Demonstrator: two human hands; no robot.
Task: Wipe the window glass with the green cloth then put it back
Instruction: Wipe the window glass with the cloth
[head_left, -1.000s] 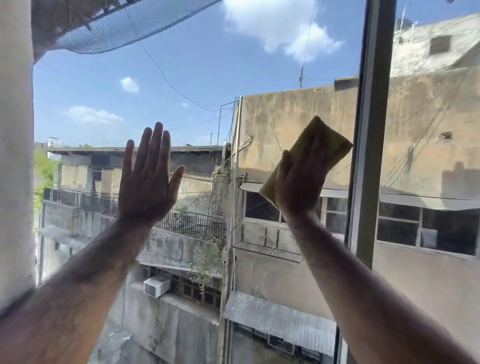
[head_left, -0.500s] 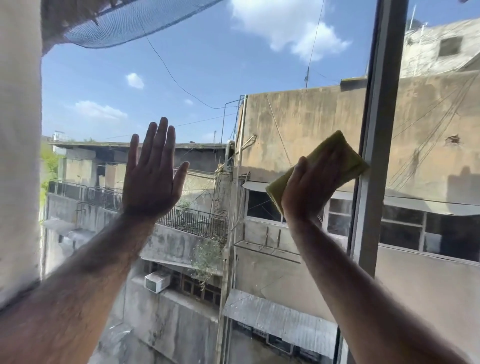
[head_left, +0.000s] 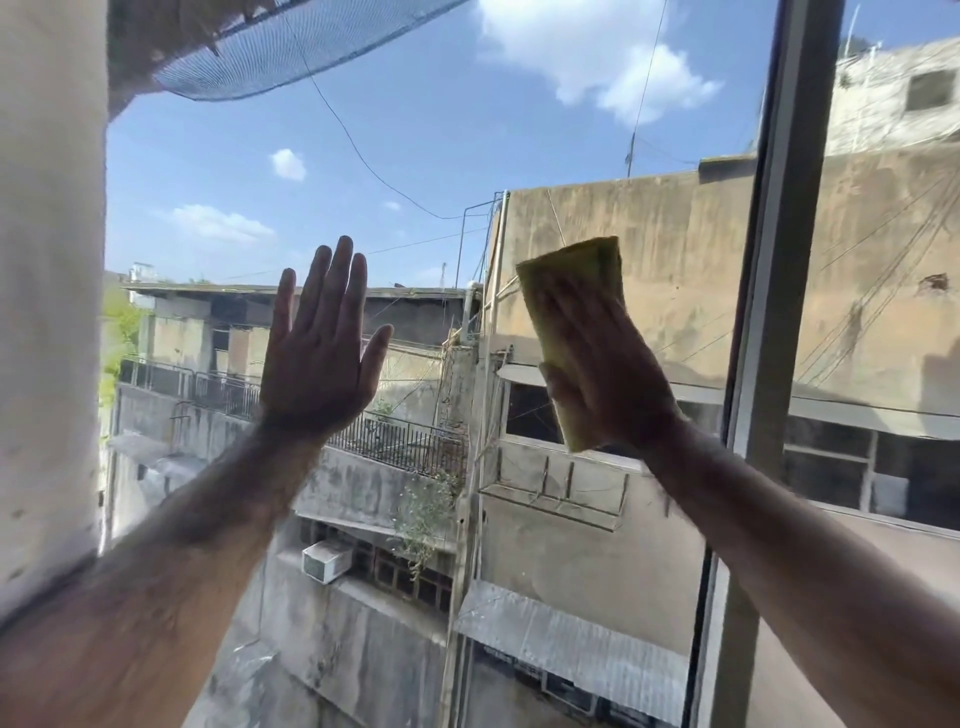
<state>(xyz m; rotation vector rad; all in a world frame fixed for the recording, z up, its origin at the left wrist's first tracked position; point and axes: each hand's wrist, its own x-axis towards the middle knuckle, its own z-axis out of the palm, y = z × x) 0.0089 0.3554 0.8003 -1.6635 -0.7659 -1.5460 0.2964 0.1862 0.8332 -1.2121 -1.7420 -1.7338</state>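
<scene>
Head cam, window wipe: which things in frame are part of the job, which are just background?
Part of the job:
green cloth, pressed flat under the right hand
window glass
left hand, open against the pane

Background:
window frame post
blue netting
white air-conditioner unit
buildings outside

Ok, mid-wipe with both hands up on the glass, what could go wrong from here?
The left hand lies flat and bare on the window glass, so it may leave prints on the pane. The right hand only presses the green cloth with an open palm, so the cloth could slip out. The window frame stands close on the right; a wide stroke may knock into it.
</scene>
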